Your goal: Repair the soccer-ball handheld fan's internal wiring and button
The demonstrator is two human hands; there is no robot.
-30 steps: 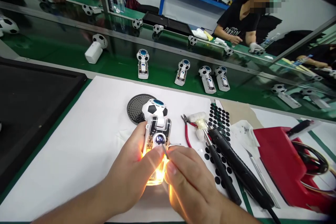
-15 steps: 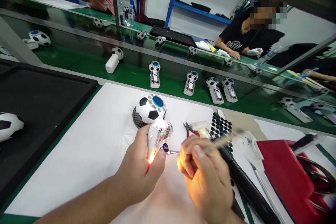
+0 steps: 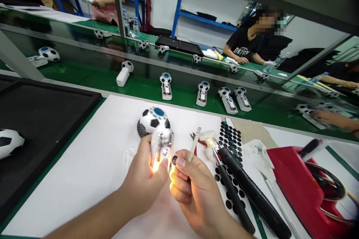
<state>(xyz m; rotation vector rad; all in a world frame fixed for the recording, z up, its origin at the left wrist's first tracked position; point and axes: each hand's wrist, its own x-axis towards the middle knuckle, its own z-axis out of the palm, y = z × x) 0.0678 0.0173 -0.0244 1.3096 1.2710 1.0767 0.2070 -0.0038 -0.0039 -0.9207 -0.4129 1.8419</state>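
Note:
My left hand (image 3: 141, 181) grips a white soccer-ball-headed toy (image 3: 154, 121) by its clear, lit body (image 3: 162, 147), which glows yellow near my fingers. My right hand (image 3: 193, 190) sits just right of the toy, not touching it, and pinches upright metal tweezers (image 3: 194, 143). A small black round pad (image 3: 174, 160) sits at the fingertips of my right hand. The toy's underside faces partly toward me, and my left fingers hide its lower end.
Behind the toy lies a round black mesh disc (image 3: 142, 129). To the right are a sheet of black dots (image 3: 230, 138), red-handled pliers (image 3: 195, 138), a black soldering iron (image 3: 252, 183), a craft knife (image 3: 276, 203) and a red box (image 3: 305, 183). A conveyor (image 3: 179, 63) carries several toys.
My right hand has moved from beside the toy and now holds the tweezers upright. My left hand has turned the toy, and its ball head sits lower against the mesh disc.

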